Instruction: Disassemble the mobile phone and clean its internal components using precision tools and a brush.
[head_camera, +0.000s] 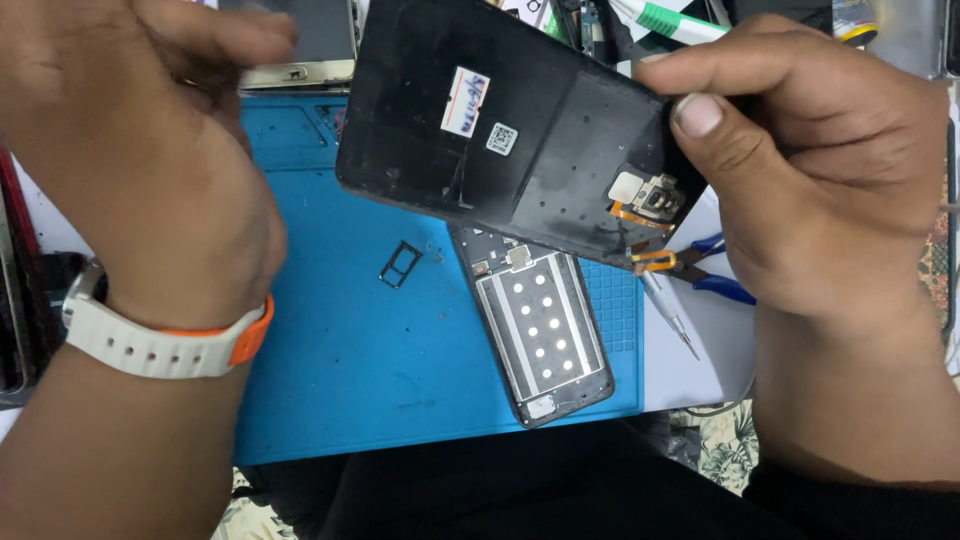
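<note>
Bare stretch of blue mat (330, 380) lay open between the wrists, small card tray (400, 264) and opened phone frame (545, 335) blocked the middle, raised back cover (500, 130) roofed the far side, pliers (715, 270) crowded the right edge.

Bright even light, soft shadows, left hand (130, 150) blurred (motion)

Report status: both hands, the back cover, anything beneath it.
Right hand grips back cover, inner side up. Left hand raised beside it, blurred, grip unclear. Phone frame and SIM tray on blue mat below.
</note>
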